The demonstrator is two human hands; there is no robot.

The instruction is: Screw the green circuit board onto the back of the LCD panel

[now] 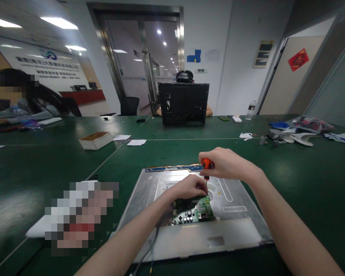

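Observation:
A grey metal display panel [235,214] lies face down on the green table [304,180]. A green circuit board [194,212] sits on its middle, and a narrow blue board strip [172,168] runs along its far edge. My right hand [225,164] grips an orange-handled screwdriver [207,165] held upright, tip down at the circuit board's far corner. My left hand [189,186] rests on the circuit board's far edge, fingers pinched beside the screwdriver's tip. A dark cable [154,241] runs from the board toward me.
A person sits across the table behind a black monitor back [184,103]. Another person [23,96] sits far left. A small cardboard box [96,140], paper slips, a water bottle [250,109] and loose parts at right [290,135] lie on the table. A blurred item lies at left.

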